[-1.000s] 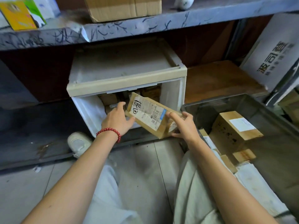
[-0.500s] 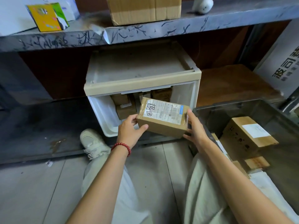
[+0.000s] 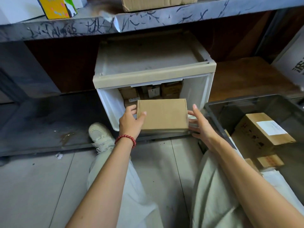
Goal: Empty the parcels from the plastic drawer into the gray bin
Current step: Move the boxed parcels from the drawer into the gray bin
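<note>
Now the parcel (image 3: 162, 115) is hovering just before the plastic drawer (image 3: 154, 74), at its open front, blank face up. Gripping its left edge is the left hand (image 3: 131, 120), thumb on top; the right hand (image 3: 199, 124) is pressing straight fingers against its right edge. Right of the drawer, the gray bin (image 3: 246, 102) is holding boxes (image 3: 261, 129).
</note>
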### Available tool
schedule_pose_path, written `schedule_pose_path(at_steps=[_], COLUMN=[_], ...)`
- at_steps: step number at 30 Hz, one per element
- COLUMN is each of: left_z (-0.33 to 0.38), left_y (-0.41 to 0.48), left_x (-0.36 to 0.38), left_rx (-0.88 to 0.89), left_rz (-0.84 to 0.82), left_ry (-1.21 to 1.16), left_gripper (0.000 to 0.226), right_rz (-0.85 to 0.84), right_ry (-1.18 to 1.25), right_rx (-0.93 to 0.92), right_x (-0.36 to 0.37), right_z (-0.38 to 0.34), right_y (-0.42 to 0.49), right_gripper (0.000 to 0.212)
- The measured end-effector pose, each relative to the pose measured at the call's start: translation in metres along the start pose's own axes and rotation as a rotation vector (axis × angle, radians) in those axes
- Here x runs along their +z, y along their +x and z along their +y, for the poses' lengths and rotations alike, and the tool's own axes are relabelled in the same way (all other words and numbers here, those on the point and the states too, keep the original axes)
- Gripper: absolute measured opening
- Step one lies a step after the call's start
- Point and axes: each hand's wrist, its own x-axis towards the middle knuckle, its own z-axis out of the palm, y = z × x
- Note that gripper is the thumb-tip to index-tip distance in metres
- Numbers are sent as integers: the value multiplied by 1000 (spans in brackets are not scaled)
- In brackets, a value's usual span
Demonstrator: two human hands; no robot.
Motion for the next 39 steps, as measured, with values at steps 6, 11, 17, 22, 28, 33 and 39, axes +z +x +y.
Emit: schedule_pose_path(at_steps=[6, 11, 17, 22, 28, 33, 39], left_z=[5, 12, 12, 11, 23, 65, 128], left_y=[-8, -12, -12, -13, -18, -27, -36], left_x=[2, 3, 4, 7, 21, 57, 121], left_rx=[-27, -38, -51, 24, 136, 299, 473], left_rz=[-54, -80, -134, -185, -206, -221, -316], left_ry=[-43, -150, -219, -202, -97, -110, -108], left_gripper=[50, 45, 40, 54, 55, 51, 34], right_rz=[0, -47, -23, -23, -36, 90, 205], right_ry=[-23, -7, -17, -54, 8, 32, 151], right_rx=[-10, 30, 43, -26, -98, -113, -51], right_x=[0, 1, -1, -3, -24, -80, -138], right_z=[1, 4, 5, 7, 6, 11, 36], right_y=[0, -2, -2, -3, -10, -21, -40], right_gripper=[70, 66, 74, 53, 48, 77, 82])
